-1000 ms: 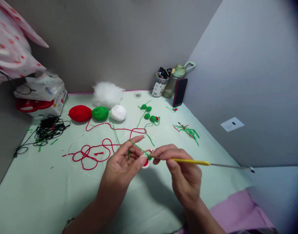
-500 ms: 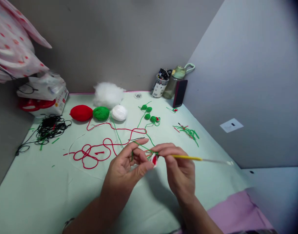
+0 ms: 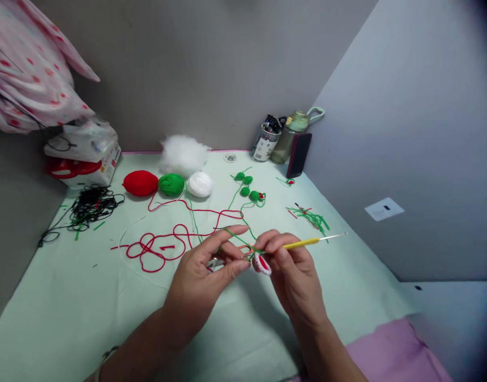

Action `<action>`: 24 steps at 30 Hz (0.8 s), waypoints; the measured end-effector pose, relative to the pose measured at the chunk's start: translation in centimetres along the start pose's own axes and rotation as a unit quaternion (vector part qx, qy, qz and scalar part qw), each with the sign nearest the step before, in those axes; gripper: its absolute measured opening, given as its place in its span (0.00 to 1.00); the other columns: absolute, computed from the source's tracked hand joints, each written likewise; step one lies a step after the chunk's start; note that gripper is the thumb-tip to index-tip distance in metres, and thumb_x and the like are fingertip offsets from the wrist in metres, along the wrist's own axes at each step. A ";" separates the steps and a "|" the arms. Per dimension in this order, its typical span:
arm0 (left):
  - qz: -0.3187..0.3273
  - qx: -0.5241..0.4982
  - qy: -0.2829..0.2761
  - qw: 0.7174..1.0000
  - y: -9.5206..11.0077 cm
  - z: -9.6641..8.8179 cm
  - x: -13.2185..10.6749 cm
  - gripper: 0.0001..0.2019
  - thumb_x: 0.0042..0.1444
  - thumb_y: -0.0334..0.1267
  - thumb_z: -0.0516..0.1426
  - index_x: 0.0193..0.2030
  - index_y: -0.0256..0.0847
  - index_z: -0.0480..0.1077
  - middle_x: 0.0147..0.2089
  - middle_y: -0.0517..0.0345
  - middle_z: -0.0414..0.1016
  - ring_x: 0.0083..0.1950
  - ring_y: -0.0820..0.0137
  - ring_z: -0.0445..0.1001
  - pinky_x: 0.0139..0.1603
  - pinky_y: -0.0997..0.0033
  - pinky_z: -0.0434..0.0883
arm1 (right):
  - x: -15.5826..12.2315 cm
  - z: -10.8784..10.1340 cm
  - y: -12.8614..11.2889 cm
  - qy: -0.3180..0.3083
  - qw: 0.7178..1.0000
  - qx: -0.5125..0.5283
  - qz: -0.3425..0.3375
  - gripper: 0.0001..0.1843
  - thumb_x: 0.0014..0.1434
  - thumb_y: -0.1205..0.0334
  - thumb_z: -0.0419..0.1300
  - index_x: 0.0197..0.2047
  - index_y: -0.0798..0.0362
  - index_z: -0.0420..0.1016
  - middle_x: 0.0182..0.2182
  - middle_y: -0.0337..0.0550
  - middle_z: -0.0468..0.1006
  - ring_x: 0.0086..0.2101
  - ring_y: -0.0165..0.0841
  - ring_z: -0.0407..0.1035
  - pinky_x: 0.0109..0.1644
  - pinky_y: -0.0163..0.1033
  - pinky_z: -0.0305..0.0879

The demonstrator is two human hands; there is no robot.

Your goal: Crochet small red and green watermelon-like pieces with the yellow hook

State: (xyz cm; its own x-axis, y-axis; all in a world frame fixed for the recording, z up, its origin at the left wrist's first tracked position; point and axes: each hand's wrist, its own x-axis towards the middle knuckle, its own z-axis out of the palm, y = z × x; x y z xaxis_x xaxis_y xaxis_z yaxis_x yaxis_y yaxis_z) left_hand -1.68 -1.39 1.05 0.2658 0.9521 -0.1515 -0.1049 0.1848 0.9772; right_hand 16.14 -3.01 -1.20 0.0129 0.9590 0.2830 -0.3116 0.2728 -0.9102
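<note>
Between my two hands hangs a small crochet piece (image 3: 262,263), red with a white edge and green yarn at its top. My left hand (image 3: 201,281) pinches its green part between thumb and fingers. Green yarn (image 3: 233,234) runs over the raised left index finger. My right hand (image 3: 299,270) grips a crochet hook (image 3: 302,244) by its yellow handle, the metal end at the right pointing away from the piece. The hook's working tip is hidden among fingers and yarn. A pinkish loop (image 3: 246,248) shows behind the left fingertips; what it belongs to is unclear.
Red (image 3: 140,183), green (image 3: 171,184) and white yarn balls (image 3: 200,184) stand before white stuffing (image 3: 184,155). Loose red yarn (image 3: 155,252), green crochet balls (image 3: 245,191), yarn scraps (image 3: 313,218) and tangled black cord (image 3: 92,204) lie around. A phone (image 3: 299,155) leans beside a bottle (image 3: 285,143).
The crochet piece has turned, showing more of its red and white face. The hook's free end has swung upward and my right hand has rotated slightly. The view has shifted a little left.
</note>
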 end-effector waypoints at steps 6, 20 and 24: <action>-0.012 -0.004 0.024 1.000 0.2 -0.3 0.2 0.19 0.55 0.37 0.69 0.55 0.47 0.81 0.30 0.65 0.79 0.39 0.68 0.76 0.48 0.68 0.71 | -0.9 0.5 -0.9 -0.007 0.931 -0.309 -0.195 0.13 0.73 0.70 0.57 0.47 0.48 0.83 0.40 0.46 0.83 0.42 0.35 0.78 0.44 0.40 0.78; 0.035 -0.208 0.026 0.977 -0.3 0.2 0.0 0.11 0.63 0.34 0.67 0.52 0.44 0.79 0.35 0.62 0.82 0.30 0.76 0.77 0.39 0.76 0.77 | -1.5 1.0 -0.9 -0.036 0.871 -0.403 -0.278 0.14 0.72 0.74 0.56 0.51 0.51 0.80 0.44 0.50 0.83 0.42 0.35 0.81 0.44 0.42 0.82; 0.022 -0.236 0.011 0.971 -0.1 0.0 0.3 0.12 0.61 0.33 0.67 0.51 0.46 0.79 0.35 0.62 0.83 0.29 0.78 0.76 0.36 0.78 0.75 | -1.8 0.6 -0.4 -0.032 0.870 -0.403 -0.283 0.17 0.70 0.76 0.57 0.54 0.50 0.81 0.47 0.50 0.83 0.44 0.36 0.81 0.45 0.41 0.82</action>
State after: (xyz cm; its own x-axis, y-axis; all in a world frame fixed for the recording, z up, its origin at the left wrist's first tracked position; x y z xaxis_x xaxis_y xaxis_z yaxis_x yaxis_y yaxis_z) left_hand -1.59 -1.12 0.88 0.2309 0.9657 -0.1188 -0.5452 0.2296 0.8062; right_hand 15.66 -4.95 -1.16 -0.1131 0.6538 0.7482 0.4945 0.6901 -0.5284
